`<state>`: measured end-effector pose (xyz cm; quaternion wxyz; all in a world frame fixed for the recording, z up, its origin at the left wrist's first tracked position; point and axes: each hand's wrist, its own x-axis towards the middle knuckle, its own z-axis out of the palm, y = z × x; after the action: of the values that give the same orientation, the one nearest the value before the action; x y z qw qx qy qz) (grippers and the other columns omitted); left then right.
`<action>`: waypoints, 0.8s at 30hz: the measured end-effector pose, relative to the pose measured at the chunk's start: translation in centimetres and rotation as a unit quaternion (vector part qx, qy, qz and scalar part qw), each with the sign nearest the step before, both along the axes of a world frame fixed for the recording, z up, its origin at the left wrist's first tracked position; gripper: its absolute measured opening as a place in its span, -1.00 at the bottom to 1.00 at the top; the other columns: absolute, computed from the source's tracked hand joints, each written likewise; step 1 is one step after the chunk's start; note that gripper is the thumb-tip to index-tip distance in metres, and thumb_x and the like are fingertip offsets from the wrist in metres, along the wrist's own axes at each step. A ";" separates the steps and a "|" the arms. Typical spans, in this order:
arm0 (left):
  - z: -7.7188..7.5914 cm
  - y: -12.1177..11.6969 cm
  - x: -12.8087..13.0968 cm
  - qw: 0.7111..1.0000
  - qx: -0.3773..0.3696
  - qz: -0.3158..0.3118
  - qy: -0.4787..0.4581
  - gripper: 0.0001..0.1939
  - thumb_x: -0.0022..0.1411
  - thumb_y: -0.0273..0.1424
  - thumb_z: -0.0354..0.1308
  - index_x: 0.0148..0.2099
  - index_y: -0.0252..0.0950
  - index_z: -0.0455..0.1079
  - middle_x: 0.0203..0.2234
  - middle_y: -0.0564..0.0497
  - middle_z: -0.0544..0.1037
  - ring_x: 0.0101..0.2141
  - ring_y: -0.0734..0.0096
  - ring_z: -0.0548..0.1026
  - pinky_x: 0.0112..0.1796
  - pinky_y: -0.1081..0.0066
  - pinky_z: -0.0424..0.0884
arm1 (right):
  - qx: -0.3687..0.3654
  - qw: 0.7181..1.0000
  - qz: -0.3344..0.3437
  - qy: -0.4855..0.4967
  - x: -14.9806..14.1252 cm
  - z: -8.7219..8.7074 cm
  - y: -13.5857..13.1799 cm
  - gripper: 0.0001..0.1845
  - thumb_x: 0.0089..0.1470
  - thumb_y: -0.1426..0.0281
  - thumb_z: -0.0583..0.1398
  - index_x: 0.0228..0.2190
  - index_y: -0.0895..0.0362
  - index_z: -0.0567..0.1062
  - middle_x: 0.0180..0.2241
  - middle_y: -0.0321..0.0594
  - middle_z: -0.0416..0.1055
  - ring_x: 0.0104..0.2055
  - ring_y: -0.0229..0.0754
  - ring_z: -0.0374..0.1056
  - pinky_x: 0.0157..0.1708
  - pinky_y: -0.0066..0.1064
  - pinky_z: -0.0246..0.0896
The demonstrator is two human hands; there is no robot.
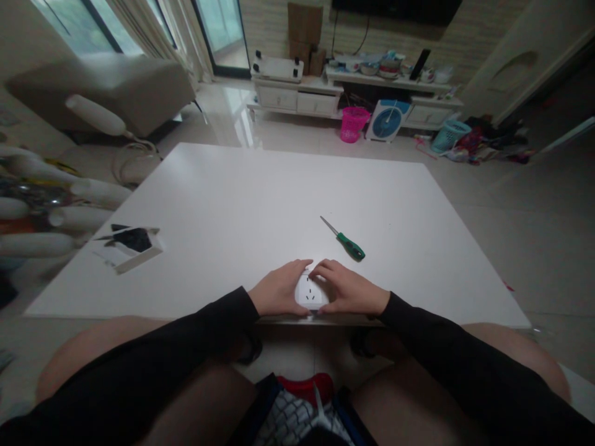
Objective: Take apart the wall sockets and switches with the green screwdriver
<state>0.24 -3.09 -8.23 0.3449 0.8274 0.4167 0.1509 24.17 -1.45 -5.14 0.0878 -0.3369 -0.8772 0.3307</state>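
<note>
A white wall socket (310, 295) with dark pin slots lies at the near edge of the white table. My left hand (280, 290) grips its left side, fingers at the far edge and thumb at the near edge. On the other side, my right hand (346, 289) holds it too, with the index fingertip bent at the socket's far right corner and the thumb low on the right. Just beyond my right hand rests a screwdriver (349, 246) with a green handle, its shaft pointing away to the left.
The white table (260, 204) spreads out before me. At its left stands an open white tray (138, 259) with a black-handled tool (132, 238). Farther off are a pink basket (354, 124), a blue-and-white fan (388, 119) and a low white cabinet (297, 100).
</note>
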 end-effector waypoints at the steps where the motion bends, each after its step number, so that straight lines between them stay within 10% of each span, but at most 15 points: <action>1: -0.1 0.0 0.0 1.000 -0.001 0.003 -0.001 0.12 -0.08 -0.12 0.53 0.42 -0.25 0.07 0.31 -0.31 0.34 0.26 -0.17 0.39 0.23 -0.08 0.34 | 0.018 1.000 0.004 -0.019 -0.1 0.0 -0.4 -0.28 -0.11 0.25 0.51 0.06 0.12 0.43 0.08 0.03 0.39 0.10 0.11 0.33 0.07 -0.06 0.31; 24: 0.2 0.6 -0.2 0.999 -0.024 0.009 -0.024 0.20 -0.12 -0.03 0.53 0.44 -0.19 0.01 0.30 -0.30 0.33 0.25 -0.25 0.39 0.20 -0.14 0.37 | 0.111 0.990 0.007 -0.092 -1.5 -0.6 -0.8 -0.25 -0.07 0.17 0.44 0.07 0.17 0.33 0.04 0.07 0.41 0.04 0.15 0.33 -0.02 -0.04 0.37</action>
<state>0.04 -2.50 -8.02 0.3734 0.8114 0.4188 0.1637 22.64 -2.27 -5.79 0.0409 -0.3479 -0.9151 0.1997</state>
